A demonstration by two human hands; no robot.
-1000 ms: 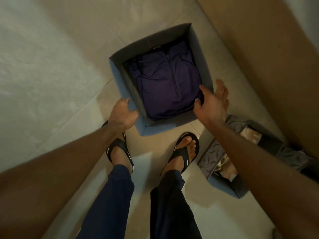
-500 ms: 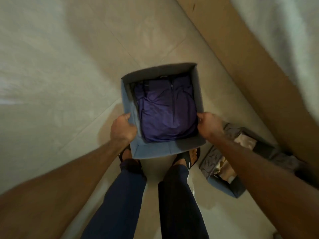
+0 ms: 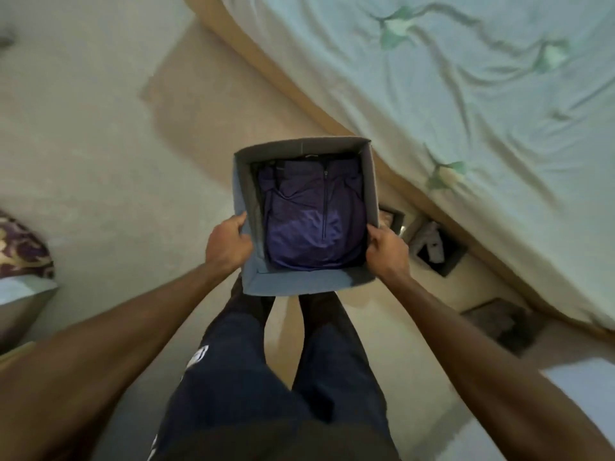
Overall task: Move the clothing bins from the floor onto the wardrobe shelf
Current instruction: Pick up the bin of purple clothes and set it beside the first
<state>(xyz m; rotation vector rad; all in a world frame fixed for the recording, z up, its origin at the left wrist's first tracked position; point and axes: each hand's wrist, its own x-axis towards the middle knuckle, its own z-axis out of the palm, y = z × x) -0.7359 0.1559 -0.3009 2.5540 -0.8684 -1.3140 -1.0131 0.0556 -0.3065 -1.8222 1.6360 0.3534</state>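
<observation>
A grey fabric bin (image 3: 299, 283) is held up in front of my legs, off the floor. A folded purple zip jacket (image 3: 312, 221) lies inside it. My left hand (image 3: 228, 244) grips the bin's left wall and my right hand (image 3: 387, 249) grips its right wall, thumbs inside the rim. Three more bins stand on the floor along the bed: one (image 3: 394, 217) mostly hidden behind the held bin, one (image 3: 436, 247) with pale clothes in it, and a dark one (image 3: 502, 324) nearer to me. No wardrobe shelf is in view.
A bed with a pale green sheet (image 3: 466, 94) and a wooden side board (image 3: 266, 71) fills the upper right. A patterned purple cushion (image 3: 20, 247) lies at the left edge. Beige floor tiles (image 3: 100, 144) stretch to the upper left.
Both hands closed on the bin's side walls and lifted it from the floor up in front of my legs. The view rose, and the bed came into sight.
</observation>
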